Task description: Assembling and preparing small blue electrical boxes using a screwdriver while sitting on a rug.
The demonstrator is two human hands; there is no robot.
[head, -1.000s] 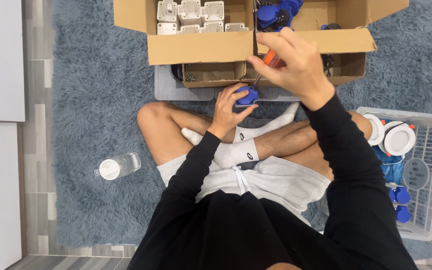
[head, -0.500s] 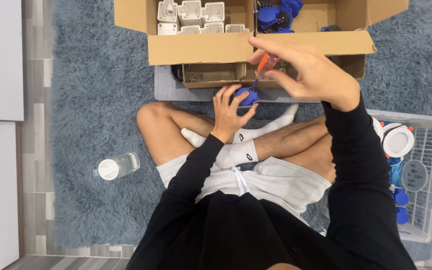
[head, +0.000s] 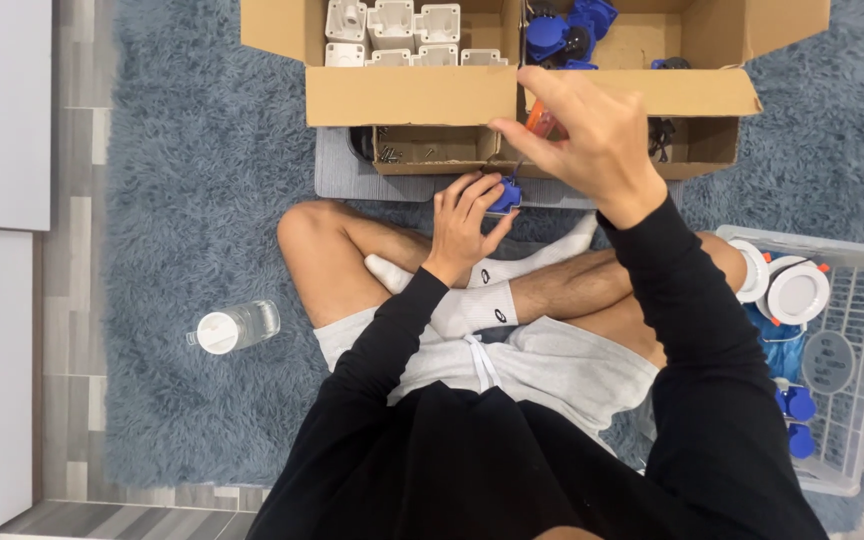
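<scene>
I sit cross-legged on a blue-grey shaggy rug [head: 182,200]. My left hand [head: 464,222] grips a small blue plastic part [head: 505,195] above my shins. My right hand [head: 592,135] is raised just above and right of it, fingers closed on an orange-handled screwdriver [head: 540,122] whose thin shaft points down toward the blue part. The handle is mostly hidden by my fingers.
A cardboard box [head: 412,95] ahead holds white plastic pieces [head: 392,30] on the left and blue parts [head: 562,30] on the right. A smaller open box [head: 432,150] sits below it on a grey mat. A water bottle [head: 235,328] lies left; a white wire basket [head: 852,300] with round white and blue parts stands right.
My right hand moved left and down from the box front, bringing the screwdriver tip toward the blue part. My left hand turned the part slightly and stays in place.
</scene>
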